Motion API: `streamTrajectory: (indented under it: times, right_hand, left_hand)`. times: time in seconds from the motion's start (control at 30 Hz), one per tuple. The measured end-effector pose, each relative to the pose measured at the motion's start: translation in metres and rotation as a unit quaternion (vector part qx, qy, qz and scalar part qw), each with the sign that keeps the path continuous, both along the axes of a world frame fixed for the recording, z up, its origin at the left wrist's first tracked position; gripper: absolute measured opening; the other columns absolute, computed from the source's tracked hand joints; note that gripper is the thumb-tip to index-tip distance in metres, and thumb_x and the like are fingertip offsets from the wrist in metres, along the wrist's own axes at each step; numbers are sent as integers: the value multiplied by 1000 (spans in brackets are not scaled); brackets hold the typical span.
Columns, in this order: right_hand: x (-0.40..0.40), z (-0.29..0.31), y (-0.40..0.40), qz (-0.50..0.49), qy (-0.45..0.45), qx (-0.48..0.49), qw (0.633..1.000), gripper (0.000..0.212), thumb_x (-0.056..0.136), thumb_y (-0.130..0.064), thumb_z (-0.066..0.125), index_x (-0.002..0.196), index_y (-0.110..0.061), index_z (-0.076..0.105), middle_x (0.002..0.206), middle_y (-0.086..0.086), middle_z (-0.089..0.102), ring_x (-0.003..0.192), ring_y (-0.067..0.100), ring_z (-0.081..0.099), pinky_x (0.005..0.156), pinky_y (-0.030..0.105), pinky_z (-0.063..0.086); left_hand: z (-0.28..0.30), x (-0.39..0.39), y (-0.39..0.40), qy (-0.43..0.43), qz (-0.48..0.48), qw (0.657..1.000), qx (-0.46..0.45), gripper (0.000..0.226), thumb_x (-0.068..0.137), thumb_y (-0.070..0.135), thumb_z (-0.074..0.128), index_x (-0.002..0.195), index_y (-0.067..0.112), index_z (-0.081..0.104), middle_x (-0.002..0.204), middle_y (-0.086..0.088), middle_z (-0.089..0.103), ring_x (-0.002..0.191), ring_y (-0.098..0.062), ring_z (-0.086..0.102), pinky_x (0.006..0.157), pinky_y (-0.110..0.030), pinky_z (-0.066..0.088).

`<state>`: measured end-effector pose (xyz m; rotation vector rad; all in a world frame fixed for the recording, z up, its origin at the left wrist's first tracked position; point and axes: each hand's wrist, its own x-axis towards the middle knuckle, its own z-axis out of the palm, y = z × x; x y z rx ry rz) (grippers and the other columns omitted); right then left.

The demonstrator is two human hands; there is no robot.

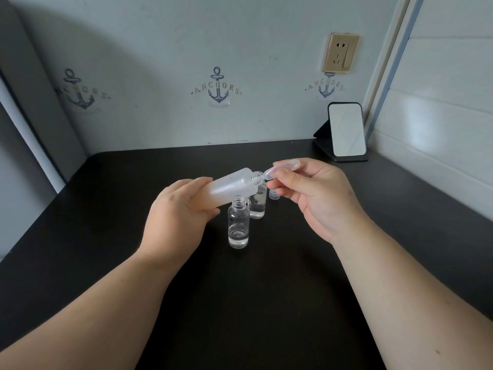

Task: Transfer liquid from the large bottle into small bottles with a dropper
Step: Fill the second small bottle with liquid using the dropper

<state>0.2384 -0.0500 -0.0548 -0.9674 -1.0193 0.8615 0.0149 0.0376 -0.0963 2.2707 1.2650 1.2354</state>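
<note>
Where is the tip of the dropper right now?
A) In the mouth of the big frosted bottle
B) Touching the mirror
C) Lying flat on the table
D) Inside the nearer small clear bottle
A: the right hand pinches the dropper, whose tip sits in the mouth of the tilted large bottle that the left hand holds.

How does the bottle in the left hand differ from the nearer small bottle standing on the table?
The large bottle is frosted and cloudy; the nearer small bottle is clear glass-like. The large bottle is tilted, gripped by the left hand off the table, with the dropper at its mouth; the small bottle stands upright and untouched, a little liquid at its bottom. Both are uncapped.
</note>
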Motion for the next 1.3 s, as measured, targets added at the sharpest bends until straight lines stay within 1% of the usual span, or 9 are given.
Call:
streamTrajectory:
  times: [0.1,0.3,0.67,0.8,0.87,0.97,1.07,1.13,1.3]
  right_hand:
    - [2,1,0,-2,18,4,1000,9,85,-10,74,93,-8,78,92,14,77,83,21,73,74,25,56]
    - [6,2,-1,-9,28,9,1000,23,79,-20,74,95,-3,74,94,10,77,79,19,72,70,22,55]
    - [12,4,-1,-14,64,22,998,22,80,-21,73,96,-6,74,94,7,77,81,19,72,69,23,55]
    - [20,8,-2,-31,150,35,988,11,87,-19,69,87,-11,78,90,3,76,82,17,73,70,22,56]
    - [24,10,-4,-30,188,46,981,17,90,-19,67,79,-16,79,88,1,75,83,16,72,72,22,55]
    - [30,11,-5,-49,249,66,965,14,92,-18,68,83,-11,77,87,2,74,80,16,71,72,24,55]
    - [36,11,-5,-76,322,81,940,12,91,-16,70,96,-6,71,87,5,74,78,18,71,69,25,56]
    - [40,11,-4,-93,346,86,930,14,90,-16,72,98,-4,72,87,5,74,78,18,72,68,25,55]
    - [42,12,-5,-104,360,87,923,20,92,-15,71,76,-5,77,85,3,75,78,18,72,67,24,54]
  left_hand:
    - [0,0,0,-5,0,1000,-2,53,77,17,84,125,33,68,103,28,53,104,-3,51,90,-20,35]
    - [-1,0,1,-7,8,1000,1,54,76,18,85,125,35,68,98,38,49,101,3,47,86,-9,30]
    - [0,0,1,-8,14,1000,-8,55,78,19,85,128,33,67,105,27,53,104,-4,52,88,-16,34]
    - [0,1,2,-12,25,999,-17,53,79,23,83,128,34,66,106,27,54,100,2,47,84,-10,31]
    - [0,0,3,-19,28,999,-26,52,79,24,83,128,35,67,104,28,54,100,3,48,83,-8,31]
    - [1,-1,3,-23,30,999,-33,49,81,26,81,126,37,66,100,28,56,95,4,48,78,-7,32]
    - [3,-2,3,-36,32,998,-41,43,83,28,79,121,41,65,97,26,58,90,3,48,73,-10,34]
    - [2,-3,4,-56,29,996,-57,39,83,31,77,117,45,63,96,23,60,94,5,52,72,-13,35]
    - [3,-4,3,-100,22,991,-86,29,83,37,76,103,54,61,92,25,64,87,4,58,67,-23,41]
